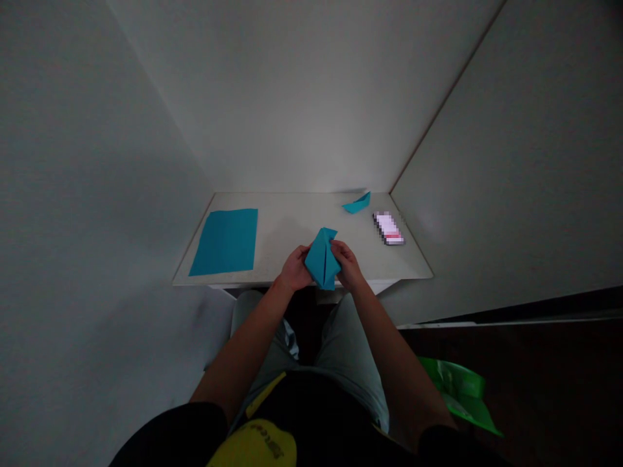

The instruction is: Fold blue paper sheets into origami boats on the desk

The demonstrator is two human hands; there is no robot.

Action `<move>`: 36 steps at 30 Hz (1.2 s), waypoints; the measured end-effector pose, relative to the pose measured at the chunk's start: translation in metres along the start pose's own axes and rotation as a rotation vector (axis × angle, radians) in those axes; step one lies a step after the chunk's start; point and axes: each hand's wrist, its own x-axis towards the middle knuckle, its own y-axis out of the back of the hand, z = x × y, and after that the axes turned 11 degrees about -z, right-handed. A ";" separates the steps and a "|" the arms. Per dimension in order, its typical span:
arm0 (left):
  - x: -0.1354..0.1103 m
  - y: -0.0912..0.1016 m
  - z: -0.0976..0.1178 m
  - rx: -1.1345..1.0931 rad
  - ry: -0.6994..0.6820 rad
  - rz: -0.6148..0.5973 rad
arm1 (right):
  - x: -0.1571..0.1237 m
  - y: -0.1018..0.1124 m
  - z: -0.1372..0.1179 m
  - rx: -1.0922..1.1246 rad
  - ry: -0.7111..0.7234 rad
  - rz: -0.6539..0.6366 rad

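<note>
A folded piece of blue paper (318, 258) is held up between both hands, just above the front edge of the white table. It has a pointed, many-sided shape with a slit down its middle. My left hand (296, 268) grips its left side, the thumb on top and the other fingers partly hidden beneath. My right hand (347, 264) pinches the right side near a folded flap, its fingers closed on the paper. Farther back on the table rests a small folded blue paper boat (357, 203). Flat sheets of blue paper (226, 241) lie at the left.
The narrow white table (287, 202) stands against walls at the back and both sides. A phone (388, 228), its screen blurred, lies near the right edge. On the dark floor at the lower right is a green plastic object (460, 389).
</note>
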 end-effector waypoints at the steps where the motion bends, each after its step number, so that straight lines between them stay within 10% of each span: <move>1: 0.001 -0.001 -0.001 -0.009 0.017 0.003 | 0.000 0.001 0.001 0.021 -0.002 0.011; 10: 0.003 0.002 -0.019 0.105 -0.092 0.019 | -0.002 0.008 -0.001 0.006 0.067 0.117; 19: -0.005 0.011 0.002 0.656 -0.507 0.562 | -0.012 0.010 -0.033 -0.407 0.312 0.260; 27: -0.024 0.043 0.032 1.013 -0.661 0.666 | -0.012 0.023 -0.035 -0.601 0.333 0.357; 36: -0.019 0.110 0.069 1.359 -0.376 0.614 | 0.038 0.091 -0.016 -0.768 0.118 0.210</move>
